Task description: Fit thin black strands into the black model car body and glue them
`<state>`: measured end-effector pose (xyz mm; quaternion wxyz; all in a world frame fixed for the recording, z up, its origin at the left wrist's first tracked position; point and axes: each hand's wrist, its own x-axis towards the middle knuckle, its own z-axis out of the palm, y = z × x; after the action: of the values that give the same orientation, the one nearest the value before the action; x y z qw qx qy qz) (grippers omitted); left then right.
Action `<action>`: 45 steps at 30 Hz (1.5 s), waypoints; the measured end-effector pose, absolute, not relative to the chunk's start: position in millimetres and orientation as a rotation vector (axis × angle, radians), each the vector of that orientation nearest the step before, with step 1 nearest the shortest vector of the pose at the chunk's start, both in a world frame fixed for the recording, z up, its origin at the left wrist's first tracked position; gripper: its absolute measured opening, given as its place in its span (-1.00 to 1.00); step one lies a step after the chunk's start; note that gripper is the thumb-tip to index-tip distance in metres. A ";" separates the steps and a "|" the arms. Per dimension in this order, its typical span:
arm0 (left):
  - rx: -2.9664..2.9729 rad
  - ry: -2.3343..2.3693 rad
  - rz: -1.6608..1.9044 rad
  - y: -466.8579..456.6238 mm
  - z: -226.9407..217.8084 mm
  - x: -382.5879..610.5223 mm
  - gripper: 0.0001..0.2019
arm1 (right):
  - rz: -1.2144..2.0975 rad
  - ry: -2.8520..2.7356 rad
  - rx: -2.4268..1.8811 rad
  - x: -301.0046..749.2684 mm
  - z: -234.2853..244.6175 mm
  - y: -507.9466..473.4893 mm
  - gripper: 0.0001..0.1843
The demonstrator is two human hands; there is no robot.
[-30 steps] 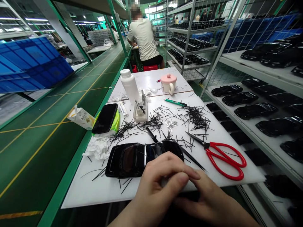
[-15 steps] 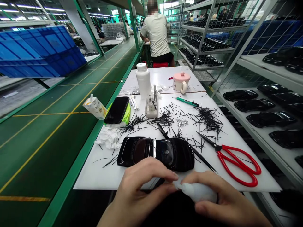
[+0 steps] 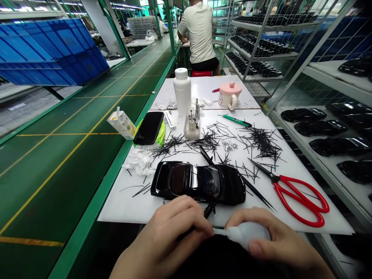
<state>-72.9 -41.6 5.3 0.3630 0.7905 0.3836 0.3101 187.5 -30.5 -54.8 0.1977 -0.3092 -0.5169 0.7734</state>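
My left hand (image 3: pixel 168 240) is at the bottom centre, fingers pinched on a thin black strip (image 3: pixel 208 210) whose end pokes up past the table edge. My right hand (image 3: pixel 276 244) is closed round a small white squeeze bottle (image 3: pixel 247 233), its nozzle pointing left at my left fingertips. Just beyond both hands a glossy black toy car body (image 3: pixel 200 182) lies on the white table (image 3: pixel 128 209). Several thin black strips (image 3: pixel 258 141) are scattered over the table behind the car.
Red-handled scissors (image 3: pixel 302 195) lie at right, black tweezers (image 3: pixel 247 190) beside the car. A phone (image 3: pixel 148 128), white bottle (image 3: pixel 182 91), pink cup (image 3: pixel 229 95), small parts box (image 3: pixel 192 126), crumpled tissue (image 3: pixel 138 161) stand behind. Green conveyor (image 3: pixel 72 128) left; shelves of car bodies (image 3: pixel 334 131) right. A seated person (image 3: pixel 200 35) works ahead.
The view has tilted so the table sits higher. The white squeeze bottle has come into sight in my right hand and its nozzle now meets the strip pinched in my left fingers.
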 end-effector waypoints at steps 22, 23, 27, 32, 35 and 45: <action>2.364 1.369 1.064 -48.3 -43.1 -87.9 -0.70 | 1.814 -1.357 -1.025 201.9 -67.1 -33.3 -0.51; 2.448 1.355 1.081 -46.4 -49.5 -83.8 -0.70 | 1.806 -1.384 -1.041 199.4 -65.7 -32.6 -0.52; 2.620 1.298 1.128 -38.6 -70.3 -77.1 -0.77 | 1.717 -1.399 -1.085 189.1 -58.6 -34.0 -0.63; 2.601 1.242 1.264 -34.1 -85.2 -82.8 -0.85 | 1.269 -1.466 -1.055 180.1 -61.7 -40.1 -0.78; 2.516 1.193 1.427 -34.3 -89.7 -84.1 -0.85 | 0.897 -1.633 -0.944 167.8 -62.5 -37.3 -0.72; 2.244 1.207 1.561 -35.6 -92.2 -83.5 -0.72 | 0.474 -2.043 -0.680 118.5 -62.9 -8.7 -0.92</action>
<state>-83.5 -35.6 -92.2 0.0767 0.7487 0.4028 0.5208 118.5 -8.7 -62.9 0.4515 -0.2754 -0.8268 0.1917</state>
